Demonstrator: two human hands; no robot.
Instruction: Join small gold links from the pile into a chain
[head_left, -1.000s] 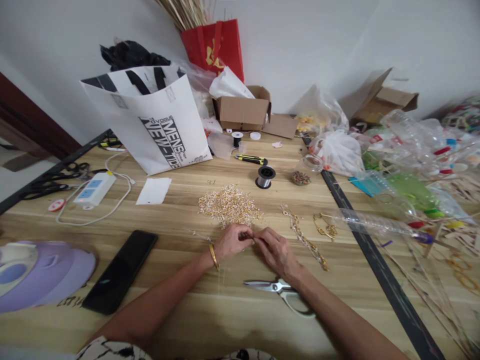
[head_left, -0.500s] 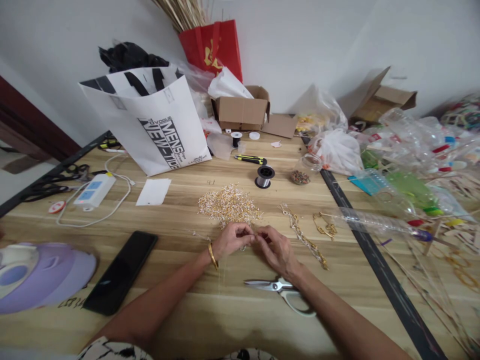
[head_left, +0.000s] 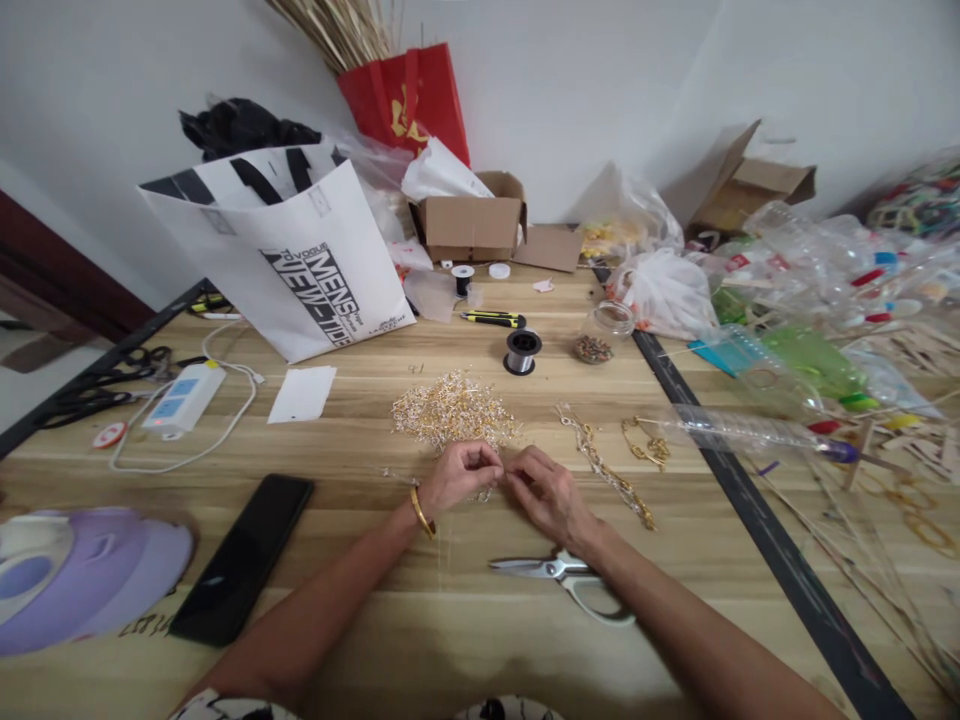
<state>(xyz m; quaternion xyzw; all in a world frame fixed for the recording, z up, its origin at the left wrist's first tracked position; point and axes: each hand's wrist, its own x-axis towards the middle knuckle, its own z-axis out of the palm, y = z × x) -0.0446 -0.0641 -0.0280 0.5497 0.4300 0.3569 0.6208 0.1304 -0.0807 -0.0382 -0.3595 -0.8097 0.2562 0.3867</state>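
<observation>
My left hand (head_left: 466, 474), with a gold bangle (head_left: 422, 512) on its wrist, is closed in a pinch near the middle of the table. Its fingertips meet those of my right hand (head_left: 546, 490), which is also pinched. What lies between the fingertips is too small to make out; thin pale strands show below the left hand. Just beyond both hands spreads a pile of small gold and silver beads (head_left: 450, 408). Scissors (head_left: 559, 570) with pale handles lie below my right hand. Right of it rest gold and silver bead chains (head_left: 600, 465) and a gold chain piece (head_left: 645, 446).
A spool of wire (head_left: 522, 353), a yellow-black utility knife (head_left: 491, 319) and a jar of beads (head_left: 596, 345) stand beyond the pile. Left are a black phone (head_left: 244, 560), a power strip (head_left: 184, 400) and a white bag (head_left: 300, 260). Plastic bottles (head_left: 817, 365) crowd the right.
The view has shifted slightly. My hands stay close together over the same spot, with the fingertips still pinched and only a slight shift between them.
</observation>
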